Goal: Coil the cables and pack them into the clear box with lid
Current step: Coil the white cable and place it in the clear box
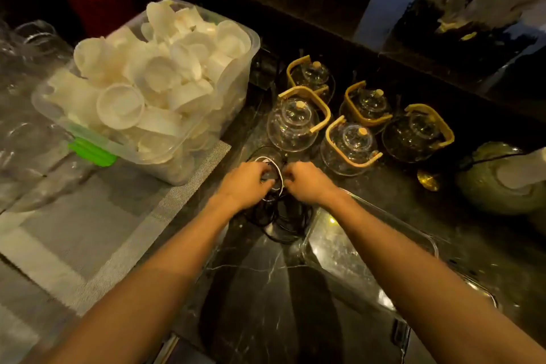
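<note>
Together, both hands (274,179) grip the cable coil (270,183) between them.

Two bare forearms enter from bottom edge, one per side. No sleeves, cuffs or gloves visible anywhere up to frame edge. Left hand (246,182) bare: no rings, no watch, no wristband seen. Right hand (307,180) likewise bare at wrist (fingertips too small and dim to judge nails). Upper arms, torso, clothing out of view.
</note>
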Tool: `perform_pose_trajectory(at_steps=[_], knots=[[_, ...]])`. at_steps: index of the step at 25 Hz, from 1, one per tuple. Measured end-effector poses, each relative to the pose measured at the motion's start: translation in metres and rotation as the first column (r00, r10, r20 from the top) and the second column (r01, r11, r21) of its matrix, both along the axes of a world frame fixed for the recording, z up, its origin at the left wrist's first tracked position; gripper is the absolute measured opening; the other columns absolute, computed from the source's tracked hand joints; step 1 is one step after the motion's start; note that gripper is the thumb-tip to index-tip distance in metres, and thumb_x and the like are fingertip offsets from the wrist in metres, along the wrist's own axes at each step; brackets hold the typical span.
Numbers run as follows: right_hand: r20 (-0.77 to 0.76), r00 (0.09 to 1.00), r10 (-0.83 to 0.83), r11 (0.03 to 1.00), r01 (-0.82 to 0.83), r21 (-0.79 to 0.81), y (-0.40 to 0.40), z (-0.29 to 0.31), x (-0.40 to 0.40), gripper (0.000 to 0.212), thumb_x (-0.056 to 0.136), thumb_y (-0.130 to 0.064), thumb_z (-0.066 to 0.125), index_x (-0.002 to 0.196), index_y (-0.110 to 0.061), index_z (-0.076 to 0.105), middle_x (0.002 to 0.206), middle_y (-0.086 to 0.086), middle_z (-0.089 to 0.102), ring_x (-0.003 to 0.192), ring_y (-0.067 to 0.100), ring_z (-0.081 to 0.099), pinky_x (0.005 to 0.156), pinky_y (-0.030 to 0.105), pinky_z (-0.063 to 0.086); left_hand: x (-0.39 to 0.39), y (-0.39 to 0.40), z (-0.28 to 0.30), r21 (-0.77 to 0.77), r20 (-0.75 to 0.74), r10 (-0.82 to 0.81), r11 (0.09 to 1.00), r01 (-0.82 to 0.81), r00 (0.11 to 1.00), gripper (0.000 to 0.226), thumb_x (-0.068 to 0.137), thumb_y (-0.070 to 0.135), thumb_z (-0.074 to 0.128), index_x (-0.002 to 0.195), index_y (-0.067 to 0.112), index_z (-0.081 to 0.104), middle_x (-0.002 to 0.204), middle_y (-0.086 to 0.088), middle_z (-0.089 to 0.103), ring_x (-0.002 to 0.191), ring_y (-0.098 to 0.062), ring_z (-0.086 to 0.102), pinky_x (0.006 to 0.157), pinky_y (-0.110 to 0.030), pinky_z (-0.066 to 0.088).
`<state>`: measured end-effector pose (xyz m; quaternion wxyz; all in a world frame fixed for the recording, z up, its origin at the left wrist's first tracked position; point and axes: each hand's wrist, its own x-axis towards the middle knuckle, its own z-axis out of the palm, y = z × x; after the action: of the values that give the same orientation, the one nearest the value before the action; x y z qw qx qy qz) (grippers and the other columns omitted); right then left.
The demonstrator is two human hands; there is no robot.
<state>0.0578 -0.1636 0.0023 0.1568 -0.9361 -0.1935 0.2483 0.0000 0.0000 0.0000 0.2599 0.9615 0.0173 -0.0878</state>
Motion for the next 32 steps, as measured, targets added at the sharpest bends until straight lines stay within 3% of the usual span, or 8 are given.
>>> perform_pose_trajectory(at_steps=[8, 11, 14, 17, 24, 27, 29, 32], knots=[[-0.016, 0.965, -0.260, 0.957, 0.256, -0.137, 0.019, -0.024, 0.008, 0.035, 0.092, -0.038, 0.066, 0.114, -0.010, 0.068, 0.118, 0.015, 0.070, 0.111, 0.039, 0.066, 0.085, 0.042, 0.052, -0.004, 0.008, -0.018, -0.106, 0.017, 0.072, 0.992, -0.070, 0.997, 0.024, 0.092, 0.026, 0.067, 0.111, 0.013, 0.075, 0.104, -0.011, 0.073, 0.098, -0.029, 0.067, 0.082, -0.038, 0.053], [-0.028, 0.959, -0.283, 0.954, 0.278, -0.116, 0.017, -0.026, 0.007, 0.018, 0.091, -0.028, 0.063, 0.100, -0.013, 0.068, 0.112, 0.014, 0.071, 0.105, 0.038, 0.067, 0.081, 0.040, 0.051, -0.009, 0.004, -0.018, -0.129, 0.028, 0.089, 0.988, -0.084, 0.996, 0.024, 0.094, 0.024, 0.067, 0.112, 0.009, 0.075, 0.104, -0.008, 0.069, 0.096, -0.023, 0.065, 0.082, -0.032, 0.048], [-0.070, 0.917, -0.393, 0.906, 0.399, 0.141, 0.006, -0.018, 0.008, 0.017, 0.089, -0.022, 0.063, 0.073, -0.025, 0.059, 0.085, 0.004, 0.069, 0.083, 0.028, 0.066, 0.072, 0.034, 0.048, -0.013, 0.003, -0.020, -0.140, 0.025, 0.162, 0.978, -0.157, 0.987, 0.022, 0.092, 0.023, 0.070, 0.110, 0.011, 0.073, 0.101, -0.001, 0.064, 0.090, -0.016, 0.063, 0.077, -0.028, 0.047], [-0.114, 0.904, -0.412, 0.790, 0.417, 0.450, -0.010, 0.011, 0.002, 0.019, 0.093, -0.017, 0.066, 0.076, -0.023, 0.063, 0.068, -0.001, 0.066, 0.061, 0.014, 0.063, 0.058, 0.029, 0.049, -0.020, 0.004, -0.019, -0.138, -0.020, 0.210, 0.968, -0.211, 0.978, 0.020, 0.089, 0.024, 0.074, 0.107, 0.017, 0.073, 0.094, 0.004, 0.058, 0.085, -0.012, 0.057, 0.072, -0.027, 0.043], [-0.270, 0.873, -0.406, 0.399, 0.435, 0.807, -0.045, 0.095, -0.010, 0.013, 0.103, -0.009, 0.057, 0.105, 0.004, 0.060, 0.084, 0.015, 0.068, 0.064, 0.016, 0.069, 0.048, 0.030, 0.058, -0.042, 0.000, -0.002, -0.083, -0.048, 0.208, 0.974, -0.211, 0.977, 0.008, 0.091, 0.028, 0.067, 0.094, 0.022, 0.071, 0.095, 0.002, 0.065, 0.088, -0.018, 0.065, 0.072, -0.031, 0.049], [-0.261, 0.877, -0.404, 0.315, 0.401, 0.860, -0.052, 0.131, -0.022, 0.017, 0.103, -0.006, 0.056, 0.110, 0.008, 0.058, 0.084, 0.016, 0.068, 0.062, 0.015, 0.068, 0.049, 0.028, 0.058, -0.043, -0.008, 0.012, -0.077, 0.041, 0.241, 0.968, -0.237, 0.970, 0.038, 0.097, 0.046, 0.055, 0.081, 0.017, 0.074, 0.073, 0.003, 0.069, 0.074, -0.017, 0.068, 0.072, -0.036, 0.055], [-0.268, 0.876, -0.402, 0.287, 0.398, 0.871, -0.060, 0.146, -0.033, 0.016, 0.102, -0.006, 0.056, 0.110, 0.008, 0.059, 0.083, 0.015, 0.069, 0.062, 0.017, 0.068, 0.049, 0.028, 0.057, -0.037, -0.025, 0.037, -0.437, -0.073, 0.317, 0.842, -0.316, 0.946, 0.059, 0.103, 0.054, 0.042, 0.083, 0.012, 0.077, 0.068, 0.003, 0.072, 0.066, -0.012, 0.068, 0.067, -0.034, 0.054], [-0.320, 0.871, -0.372, 0.266, 0.430, 0.863, -0.079, 0.153, -0.056, 0.016, 0.101, -0.009, 0.059, 0.107, 0.005, 0.062, 0.083, 0.014, 0.070, 0.063, 0.020, 0.066, 0.050, 0.030, 0.057, -0.029, -0.058, 0.079, -0.866, -0.409, 0.126, 0.260, -0.428, 0.904, 0.071, 0.103, 0.061, 0.029, 0.112, 0.006, 0.072, 0.092, -0.010, 0.076, 0.077, -0.015, 0.069, 0.071, -0.030, 0.050]])
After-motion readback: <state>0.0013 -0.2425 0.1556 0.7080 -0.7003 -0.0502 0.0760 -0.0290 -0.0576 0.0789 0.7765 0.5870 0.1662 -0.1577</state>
